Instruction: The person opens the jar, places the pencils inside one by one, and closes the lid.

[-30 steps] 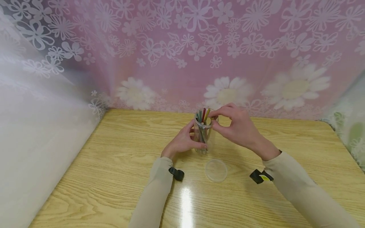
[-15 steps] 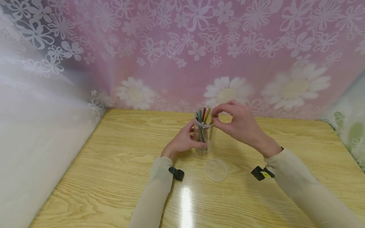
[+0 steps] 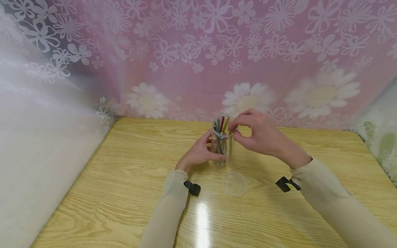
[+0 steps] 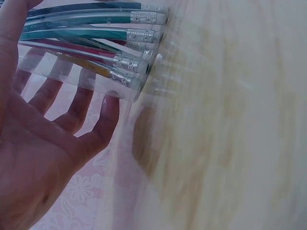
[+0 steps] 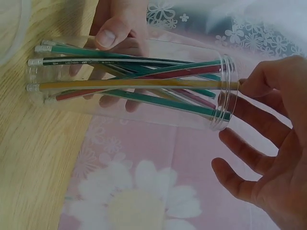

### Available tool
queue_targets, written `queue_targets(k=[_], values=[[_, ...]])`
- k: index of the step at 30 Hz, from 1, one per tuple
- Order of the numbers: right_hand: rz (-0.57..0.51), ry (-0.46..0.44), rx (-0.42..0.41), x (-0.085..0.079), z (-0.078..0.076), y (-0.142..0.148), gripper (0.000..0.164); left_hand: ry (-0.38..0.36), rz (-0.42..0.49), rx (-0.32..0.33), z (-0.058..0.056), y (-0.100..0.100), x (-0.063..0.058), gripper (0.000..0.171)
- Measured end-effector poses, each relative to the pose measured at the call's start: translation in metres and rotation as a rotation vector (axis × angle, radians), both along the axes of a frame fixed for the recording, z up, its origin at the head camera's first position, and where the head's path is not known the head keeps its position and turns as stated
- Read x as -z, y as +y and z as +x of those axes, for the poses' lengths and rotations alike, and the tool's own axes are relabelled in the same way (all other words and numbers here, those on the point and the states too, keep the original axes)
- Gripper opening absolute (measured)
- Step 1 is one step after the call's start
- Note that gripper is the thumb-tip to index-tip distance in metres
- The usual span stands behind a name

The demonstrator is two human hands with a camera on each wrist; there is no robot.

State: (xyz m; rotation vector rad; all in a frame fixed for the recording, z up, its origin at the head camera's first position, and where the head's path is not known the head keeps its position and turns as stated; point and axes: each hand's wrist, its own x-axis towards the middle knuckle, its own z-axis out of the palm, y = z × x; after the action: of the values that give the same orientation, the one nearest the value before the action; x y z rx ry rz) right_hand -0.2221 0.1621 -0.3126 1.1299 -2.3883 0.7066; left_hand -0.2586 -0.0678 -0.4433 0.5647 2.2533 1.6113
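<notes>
A clear plastic jar point(image 3: 224, 136) stands upright near the table's back edge, holding several pencils in green, red and yellow. My left hand point(image 3: 198, 154) grips it from the left, fingers behind and thumb across the front. With thumb and forefinger, my right hand point(image 3: 263, 136) pinches the top end of a yellow pencil point(image 5: 144, 84) right at the jar's mouth. That pencil runs down inside the jar to its base. Its other fingers spread beside the rim in the right wrist view. White erasers in metal ferrules point(image 4: 144, 36) sit at the jar's bottom in the left wrist view.
A round clear lid point(image 3: 235, 185) lies flat on the wood-grain table point(image 3: 130, 193), in front of the jar. Behind the table hangs a pink floral curtain point(image 3: 186, 79). Pale sheeting point(image 3: 40, 144) borders the left side.
My right hand rises slightly away from the rim, then comes back down with the yellow pencil, which now shows along the jar's right wall. The left hand and jar stay put.
</notes>
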Motion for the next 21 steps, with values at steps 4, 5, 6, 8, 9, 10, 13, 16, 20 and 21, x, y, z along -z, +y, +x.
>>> queue_targets(k=[4,5,6,8,9,10,13,16,20,21], values=[[-0.026,-0.023,-0.054,0.001,0.002,0.004,0.025,-0.002,-0.001,-0.005,0.000,0.000,0.000,0.101],[-0.030,-0.025,-0.062,0.002,0.002,0.005,0.026,-0.001,-0.001,-0.005,0.000,0.000,0.001,0.101],[-0.030,-0.023,-0.066,0.002,0.003,0.005,0.027,0.000,-0.003,-0.007,0.000,0.000,0.001,0.101],[-0.034,-0.014,-0.071,0.004,0.003,0.005,0.027,0.002,-0.003,-0.006,0.000,0.000,0.001,0.101],[-0.033,-0.004,-0.070,0.004,0.004,0.005,0.027,0.002,-0.004,-0.005,0.000,0.000,0.002,0.101],[-0.032,0.002,-0.072,0.005,0.004,0.005,0.027,0.002,-0.003,-0.003,0.000,0.000,0.002,0.100],[-0.025,0.018,-0.088,0.007,0.005,0.001,0.027,0.006,0.004,0.004,0.000,0.000,0.002,0.099],[-0.016,0.019,-0.112,0.008,0.006,-0.004,0.027,0.013,0.009,0.009,0.000,0.000,0.001,0.099],[-0.018,0.021,-0.126,0.009,0.005,-0.009,0.026,0.020,0.000,0.009,0.000,0.000,0.000,0.101],[-0.018,0.022,-0.125,0.008,0.005,-0.010,0.026,0.019,-0.004,0.007,0.000,0.000,0.000,0.101]])
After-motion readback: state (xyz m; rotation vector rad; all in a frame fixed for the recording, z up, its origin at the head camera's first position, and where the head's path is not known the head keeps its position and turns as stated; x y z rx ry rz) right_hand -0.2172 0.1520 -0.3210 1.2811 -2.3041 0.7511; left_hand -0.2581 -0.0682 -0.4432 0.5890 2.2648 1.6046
